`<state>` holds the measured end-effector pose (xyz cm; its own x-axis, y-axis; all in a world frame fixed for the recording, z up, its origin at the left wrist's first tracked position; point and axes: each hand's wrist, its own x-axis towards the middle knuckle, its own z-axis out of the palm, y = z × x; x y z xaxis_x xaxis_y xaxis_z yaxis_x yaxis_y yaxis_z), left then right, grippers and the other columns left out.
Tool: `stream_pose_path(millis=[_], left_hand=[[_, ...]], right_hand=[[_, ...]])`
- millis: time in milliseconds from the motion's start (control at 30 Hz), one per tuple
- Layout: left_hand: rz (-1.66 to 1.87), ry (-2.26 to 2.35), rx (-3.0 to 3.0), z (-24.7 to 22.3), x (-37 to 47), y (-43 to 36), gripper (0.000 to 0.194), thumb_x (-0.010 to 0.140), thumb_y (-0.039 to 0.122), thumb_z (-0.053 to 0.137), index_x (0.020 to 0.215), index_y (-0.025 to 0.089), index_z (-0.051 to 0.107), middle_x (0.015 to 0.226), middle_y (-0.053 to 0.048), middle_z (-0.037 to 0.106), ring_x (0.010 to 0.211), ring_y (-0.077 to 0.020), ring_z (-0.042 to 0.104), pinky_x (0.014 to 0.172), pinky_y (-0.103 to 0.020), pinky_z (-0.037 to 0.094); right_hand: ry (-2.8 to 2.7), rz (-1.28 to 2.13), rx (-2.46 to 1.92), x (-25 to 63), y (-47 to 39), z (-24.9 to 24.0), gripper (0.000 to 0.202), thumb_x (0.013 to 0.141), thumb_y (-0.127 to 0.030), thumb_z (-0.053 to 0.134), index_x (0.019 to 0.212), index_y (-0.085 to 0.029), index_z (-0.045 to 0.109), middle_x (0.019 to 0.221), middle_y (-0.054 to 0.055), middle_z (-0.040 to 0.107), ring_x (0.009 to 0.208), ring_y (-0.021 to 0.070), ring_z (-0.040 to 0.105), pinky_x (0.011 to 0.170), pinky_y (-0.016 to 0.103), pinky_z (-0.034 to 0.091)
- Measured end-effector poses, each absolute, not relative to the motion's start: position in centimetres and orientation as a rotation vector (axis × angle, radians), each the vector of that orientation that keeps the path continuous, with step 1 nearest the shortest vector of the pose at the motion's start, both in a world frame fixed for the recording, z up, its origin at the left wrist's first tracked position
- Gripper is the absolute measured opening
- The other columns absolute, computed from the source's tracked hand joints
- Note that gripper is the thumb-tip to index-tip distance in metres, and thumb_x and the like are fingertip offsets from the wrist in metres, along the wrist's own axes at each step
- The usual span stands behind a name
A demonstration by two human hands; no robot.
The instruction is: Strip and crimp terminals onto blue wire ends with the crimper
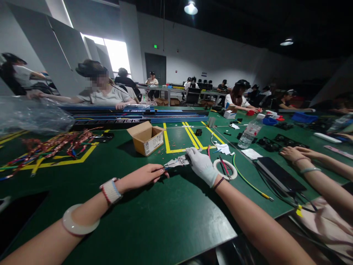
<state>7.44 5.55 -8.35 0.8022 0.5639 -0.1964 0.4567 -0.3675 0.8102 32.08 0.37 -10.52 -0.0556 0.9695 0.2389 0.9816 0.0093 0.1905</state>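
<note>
My right hand (202, 165), in a white glove, is closed around the handles of a wire stripper (178, 162). The tool's flat metal jaws point left over the green table. Bare and pinched, my left hand (151, 174) is at the tips of those jaws. Between its fingers is a thin wire (166, 168), bluish and mostly hidden by the fingertips. Just right of the gloved hand, a white tape roll (233, 170) lies flat with red and black wire pieces across it. A green-yellow cable (245, 183) with a metal end curves beside the roll.
An open cardboard box (149, 141) stands beyond my left hand. Stripped copper wires (59, 145) are heaped at the left. To the right are a water bottle (250, 131) and a black power bank-like block (280, 176). A neighbour's hands (296, 156) rest on the table at right.
</note>
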Motion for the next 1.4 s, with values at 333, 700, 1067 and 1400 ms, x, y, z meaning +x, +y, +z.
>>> stream_pose_path(millis=[333,700,1067,1400], left_hand=[[0.180,0.747,1.811,-7.7,7.5,5.1,0.055,0.083,0.064,0.046,0.097,0.015,0.066,0.063,0.004,0.037,0.056,-0.0110,0.034,0.050,-0.021,0.025],[0.180,0.691,1.568,-8.1,7.3,5.1,0.047,0.081,0.060,0.055,0.092,0.015,0.063,0.060,0.006,0.033,0.048,-0.0078,0.023,0.044,-0.021,0.017],[0.176,0.638,1.462,-8.2,7.2,5.3,0.040,0.082,0.051,0.061,0.095,0.013,0.065,0.060,0.006,0.040,0.045,-0.0044,0.025,0.041,-0.018,0.019],[0.205,0.660,1.373,-8.1,7.7,4.7,0.031,0.083,0.040,0.064,0.090,0.011,0.057,0.080,-0.008,0.066,0.055,-0.0089,0.057,0.040,-0.016,0.033]], right_hand=[[-2.132,-0.483,-2.246,31.1,0.5,-11.0,0.059,0.088,-0.009,0.029,0.146,-0.016,0.025,0.153,0.022,0.019,0.083,0.0209,0.068,0.068,0.035,0.056],[-2.211,-0.395,-1.762,33.9,0.7,-10.9,0.050,0.082,-0.002,0.044,0.129,-0.017,0.052,0.127,0.014,0.055,0.109,0.0203,0.058,0.089,0.031,0.050],[-2.224,-0.431,-1.899,33.5,0.2,-10.9,0.058,0.083,-0.004,0.042,0.138,-0.021,0.045,0.141,0.011,0.047,0.098,0.0181,0.066,0.081,0.030,0.054],[-2.097,-0.340,-1.557,33.6,1.3,-12.7,0.068,0.075,0.005,0.034,0.142,-0.010,0.036,0.141,0.018,0.045,0.131,0.0205,0.043,0.106,0.040,0.039]])
